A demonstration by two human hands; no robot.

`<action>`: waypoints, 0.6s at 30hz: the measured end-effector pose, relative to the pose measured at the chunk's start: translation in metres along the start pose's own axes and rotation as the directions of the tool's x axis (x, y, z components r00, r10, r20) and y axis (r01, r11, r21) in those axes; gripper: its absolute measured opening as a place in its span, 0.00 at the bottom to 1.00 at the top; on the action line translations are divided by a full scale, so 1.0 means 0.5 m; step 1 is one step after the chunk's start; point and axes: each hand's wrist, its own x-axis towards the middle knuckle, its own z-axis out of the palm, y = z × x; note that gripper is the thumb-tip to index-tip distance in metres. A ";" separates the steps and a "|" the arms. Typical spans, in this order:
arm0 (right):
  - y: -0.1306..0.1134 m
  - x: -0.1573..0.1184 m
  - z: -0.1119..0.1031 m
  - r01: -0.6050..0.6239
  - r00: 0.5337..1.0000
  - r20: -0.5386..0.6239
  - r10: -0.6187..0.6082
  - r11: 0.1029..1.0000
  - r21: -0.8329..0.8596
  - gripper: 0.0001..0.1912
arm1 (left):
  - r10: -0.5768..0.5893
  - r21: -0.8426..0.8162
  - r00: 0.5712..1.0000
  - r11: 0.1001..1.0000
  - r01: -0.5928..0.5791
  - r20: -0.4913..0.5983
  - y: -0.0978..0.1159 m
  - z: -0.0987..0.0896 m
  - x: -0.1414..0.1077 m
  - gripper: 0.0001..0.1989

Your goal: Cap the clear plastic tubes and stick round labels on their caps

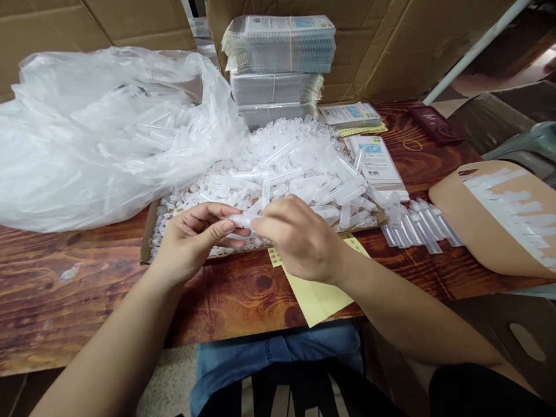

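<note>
A small translucent plastic tube (241,220) lies between my two hands, above the front edge of a shallow cardboard tray (145,246). My left hand (197,234) pinches its left end with thumb and fingers. My right hand (299,237) is closed around the other end, and its fingertips hide that part. Many more clear tubes and small white plastic pieces (299,145) fill the tray behind my hands. Beneath my right hand a yellow sticker sheet (319,295) sticks out over the wooden table (234,301).
A large clear plastic bag (108,139) of tubes bulges at left. Banded card stacks (278,52) stand behind the tray. At right are a row of tubes (421,226), a beige bin (490,231), printed cards (376,162), a rubber band (412,145) and a dark red device (435,124).
</note>
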 end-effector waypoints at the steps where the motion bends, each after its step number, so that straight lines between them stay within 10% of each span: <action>1: -0.002 -0.001 0.000 -0.004 1.000 0.019 0.004 1.000 0.013 0.10 | 0.005 0.004 1.000 1.000 -0.005 0.003 -0.001 0.000 -0.001 0.15; 5: -0.008 -0.003 0.001 -0.120 0.990 -0.057 0.126 0.988 0.098 0.17 | 0.041 0.054 0.999 0.998 -0.039 -0.031 -0.004 0.001 -0.005 0.16; 10: -0.003 0.000 -0.002 0.052 0.992 -0.118 -0.041 0.994 0.092 0.23 | -0.059 -0.005 0.998 0.998 0.059 -0.017 -0.005 0.004 -0.005 0.19; 18: 0.004 -0.005 -0.010 0.090 0.995 -0.035 -0.095 0.987 -0.130 0.10 | -0.159 -0.116 0.983 0.982 0.149 -0.086 0.004 0.007 0.002 0.21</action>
